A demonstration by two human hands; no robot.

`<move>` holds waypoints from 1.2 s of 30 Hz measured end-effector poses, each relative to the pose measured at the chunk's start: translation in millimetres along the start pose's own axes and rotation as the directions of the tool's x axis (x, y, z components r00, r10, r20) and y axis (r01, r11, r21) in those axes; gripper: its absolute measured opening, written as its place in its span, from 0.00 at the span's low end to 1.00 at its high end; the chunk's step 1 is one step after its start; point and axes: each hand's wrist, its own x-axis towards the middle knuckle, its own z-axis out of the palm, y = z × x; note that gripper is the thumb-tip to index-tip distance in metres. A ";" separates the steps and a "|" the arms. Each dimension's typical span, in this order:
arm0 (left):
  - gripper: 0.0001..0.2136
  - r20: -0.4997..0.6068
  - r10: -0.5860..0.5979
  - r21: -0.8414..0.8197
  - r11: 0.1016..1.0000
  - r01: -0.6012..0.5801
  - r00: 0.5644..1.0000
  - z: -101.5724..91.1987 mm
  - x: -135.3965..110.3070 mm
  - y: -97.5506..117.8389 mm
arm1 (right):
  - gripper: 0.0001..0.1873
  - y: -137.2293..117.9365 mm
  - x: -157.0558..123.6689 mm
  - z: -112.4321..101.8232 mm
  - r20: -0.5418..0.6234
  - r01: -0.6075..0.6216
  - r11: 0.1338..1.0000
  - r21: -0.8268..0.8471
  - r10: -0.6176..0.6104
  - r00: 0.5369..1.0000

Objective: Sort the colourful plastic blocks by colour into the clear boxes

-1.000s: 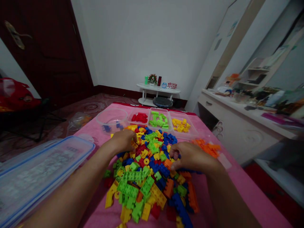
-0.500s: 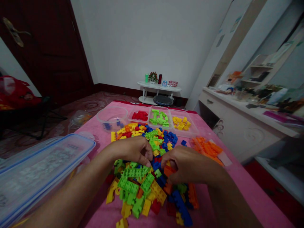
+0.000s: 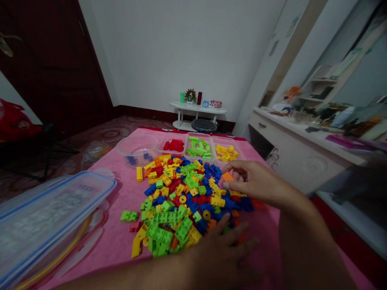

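Note:
A heap of loose plastic bricks (image 3: pixel 181 197) in green, yellow, blue, red and orange covers the middle of the pink tabletop (image 3: pixel 121 237). My right hand (image 3: pixel 256 183) hovers over the heap's right edge, its fingers pinched on a small orange brick (image 3: pixel 227 176). My left hand (image 3: pixel 222 251) lies low at the heap's near side, fingers spread over the bricks and holding nothing. A single green brick (image 3: pixel 129 216) rests apart on the left.
Behind the heap stand a round clear bowl (image 3: pixel 137 147) with blue bricks and trays of red (image 3: pixel 173 145), green (image 3: pixel 198 147) and yellow (image 3: pixel 225 152) bricks. A large lidded clear box (image 3: pixel 45 217) sits at the left. A white dresser (image 3: pixel 302 153) is on the right.
My right hand lifted out of the heap toward the right with an orange brick. My left hand came back to the near edge and spread out. The view shifted slightly.

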 end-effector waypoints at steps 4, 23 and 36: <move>0.14 -0.010 -0.076 0.075 0.994 0.077 0.997 14.4 6.5 -7.4 | 0.15 -3.7 3.4 5.4 -0.025 0.015 0.995 0.095 -0.013 1.000; 0.20 -0.025 -0.624 0.015 0.781 0.624 0.781 -24.2 -40.9 -128.8 | 0.12 6.1 19.9 29.1 -0.041 0.068 0.997 0.020 -0.067 0.997; 0.12 0.153 -0.526 -0.101 0.834 0.543 0.836 -65.6 -42.3 -113.6 | 0.15 8.0 20.0 45.0 0.239 -0.141 0.841 -0.523 0.303 0.923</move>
